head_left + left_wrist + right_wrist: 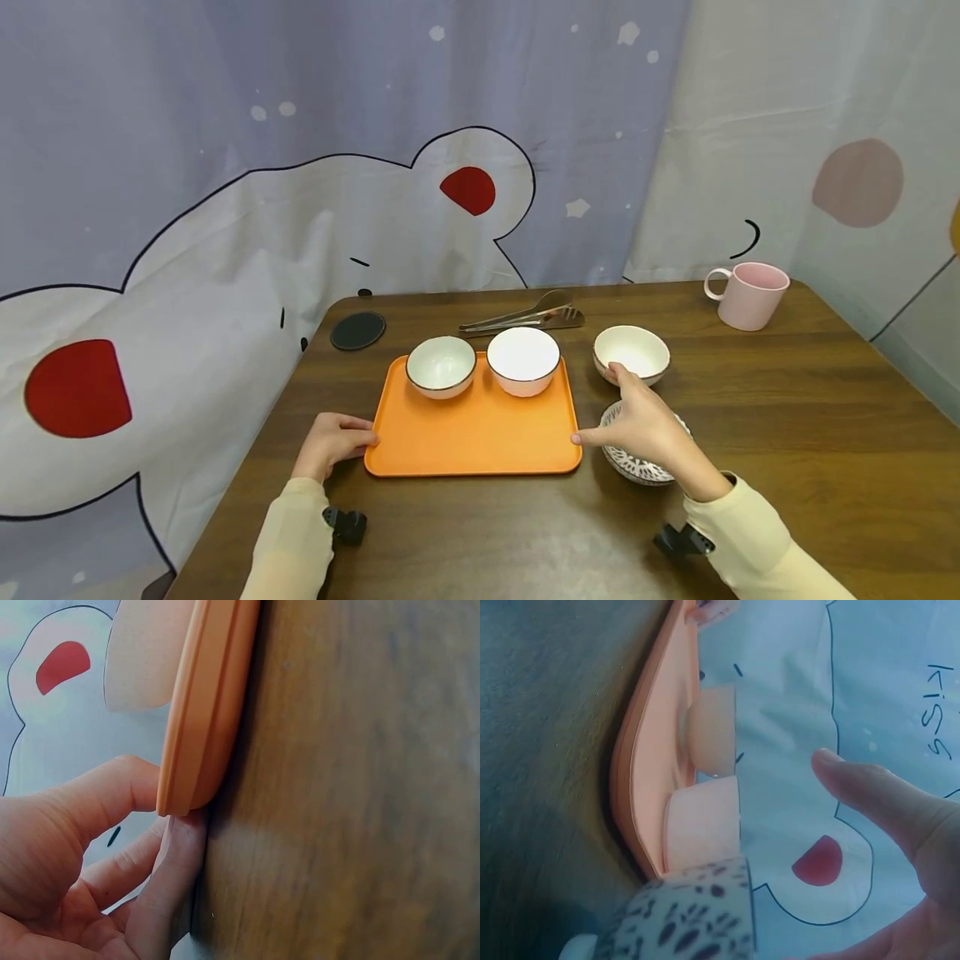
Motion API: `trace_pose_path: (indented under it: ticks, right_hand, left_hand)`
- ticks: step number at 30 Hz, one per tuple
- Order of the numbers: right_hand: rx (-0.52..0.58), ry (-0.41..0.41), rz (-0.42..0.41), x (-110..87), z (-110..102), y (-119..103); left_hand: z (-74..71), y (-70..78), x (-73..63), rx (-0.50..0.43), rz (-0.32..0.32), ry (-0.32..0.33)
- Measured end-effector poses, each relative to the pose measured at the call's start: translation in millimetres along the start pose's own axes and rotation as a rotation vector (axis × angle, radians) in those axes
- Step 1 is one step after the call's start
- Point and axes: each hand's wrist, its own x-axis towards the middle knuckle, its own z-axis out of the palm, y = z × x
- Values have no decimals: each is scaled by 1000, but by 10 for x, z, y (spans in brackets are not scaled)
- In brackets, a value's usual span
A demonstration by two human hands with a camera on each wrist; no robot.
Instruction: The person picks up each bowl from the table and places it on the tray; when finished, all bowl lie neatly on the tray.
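Observation:
My left hand (pixel 335 442) pinches the left edge of an orange tray (pixel 472 437). In the left wrist view its thumb lies on the rim and other fingers reach beneath. A pale greenish bowl (pixel 441 367) and a white bowl (pixel 522 360) stand side by side along the tray's far edge. To the right of the tray, my right hand (pixel 645 421) hovers with thumb and forefinger spread, above a dark-patterned bowl (pixel 694 919) that it partly hides in the head view. Its fingertips are near a cream bowl (pixel 633 350); the right wrist view shows the thumb (pixel 877 787) apart from the tray.
Metal tongs (pixel 525 317) lie behind the tray. A black round coaster (pixel 357 331) sits at the back left, and a pink mug (pixel 750 296) at the back right. A patterned curtain (pixel 360 225) hangs behind the wooden table (pixel 480 542).

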Motion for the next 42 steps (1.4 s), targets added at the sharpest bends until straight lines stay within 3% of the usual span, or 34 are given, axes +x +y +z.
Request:
trace_pose_path:
  ticks: [7, 18, 27, 36, 42]
  right_hand:
    - [-58, 44, 21, -205, -65, 85]
    - [-79, 100, 32, -337, -102, 412]
    - [22, 19, 33, -461, -90, 629]
    - [103, 57, 60, -493, 24, 733]
    - [245, 11, 128, -529, 53, 750]
  left_hand:
    - [7, 27, 1, -8, 7, 6]
    - [-4, 39, 15, 14, 7, 9]
    - [4, 39, 15, 21, 6, 7]
    - [10, 7, 8, 14, 4, 5]
    - [21, -17, 15, 9, 12, 15]
